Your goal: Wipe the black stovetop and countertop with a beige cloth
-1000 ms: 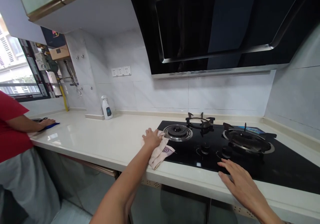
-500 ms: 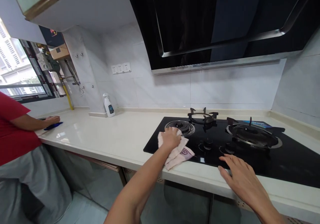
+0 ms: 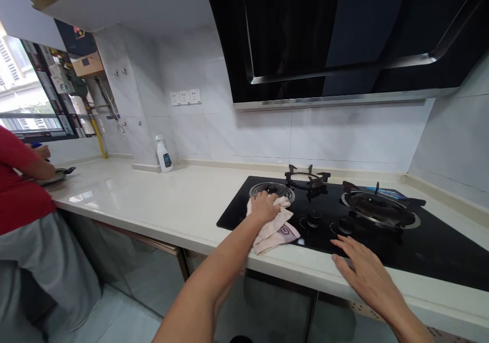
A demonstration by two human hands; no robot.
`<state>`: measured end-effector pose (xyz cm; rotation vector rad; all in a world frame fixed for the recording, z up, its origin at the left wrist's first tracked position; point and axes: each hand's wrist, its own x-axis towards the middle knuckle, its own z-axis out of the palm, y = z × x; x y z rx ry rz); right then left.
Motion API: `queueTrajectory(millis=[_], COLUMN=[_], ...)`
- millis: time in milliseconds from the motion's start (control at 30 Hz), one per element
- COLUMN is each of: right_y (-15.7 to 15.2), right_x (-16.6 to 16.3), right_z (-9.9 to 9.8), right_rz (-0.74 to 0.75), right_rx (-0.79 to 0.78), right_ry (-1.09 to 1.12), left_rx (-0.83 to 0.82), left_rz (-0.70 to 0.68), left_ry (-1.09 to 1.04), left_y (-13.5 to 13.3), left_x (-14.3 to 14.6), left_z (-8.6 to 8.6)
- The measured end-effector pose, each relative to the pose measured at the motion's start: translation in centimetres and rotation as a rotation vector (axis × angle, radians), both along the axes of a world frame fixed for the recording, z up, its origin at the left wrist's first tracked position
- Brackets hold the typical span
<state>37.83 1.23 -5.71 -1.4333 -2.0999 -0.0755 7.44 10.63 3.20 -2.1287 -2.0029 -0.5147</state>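
My left hand [image 3: 263, 208] grips a pale pink cloth [image 3: 275, 233] and presses it on the black glass cooktop [image 3: 424, 251], at the near side of the left burner [image 3: 263, 186]. One corner of the cloth, with a purple swirl pattern, drapes towards the counter's front edge. My right hand [image 3: 362, 266] is open, palm down with fingers spread, at the cooktop's front edge near a black control knob [image 3: 346, 225]. It holds nothing. A second knob [image 3: 314, 218] lies between my two hands.
A loose pan support [image 3: 307, 181] stands behind the left burner; the right burner [image 3: 382, 208] carries a dark support. A white spray bottle [image 3: 164, 155] stands by the wall. At far left, a person in red [image 3: 23, 190] works beside a pan [image 3: 53, 177]. The range hood [image 3: 290, 42] hangs overhead.
My left hand and the cloth have shifted slightly to the right on the cooktop. The right hand stays put. The other person's hand has lifted off the counter with a blue thing, revealing more of the pan.
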Motion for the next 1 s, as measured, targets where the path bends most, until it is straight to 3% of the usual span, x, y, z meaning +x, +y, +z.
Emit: queueTrajectory(millis=[267,400,500,633,1000], right_y=[-0.2,-0.4,-0.3,0.0,1.2], right_x=[0.0,-0.1,-0.1,-0.1,-0.1], right_z=[0.0,0.4,0.4,-0.4,-2.3], right_rz=[-0.013,-0.022,-0.025,-0.03,-0.006], right_rx=[0.003,-0.014,-0.022,0.01,0.104], right_ry=[0.016,0.012,0.009,0.011,0.023], left_rx=[-0.072,-0.112,-0.121,-0.125,0.031], left_rz=[0.293,0.449,0.494,0.487,0.515], left_ry=[-0.046,-0.071,-0.066,-0.049,-0.065], left_y=[0.0,-1.4,-3.0,-5.4,-11.6], left_x=[-11.5,-17.2,-19.4,-19.1,-14.1], left_z=[1.1,1.4,1.4,1.0,0.2])
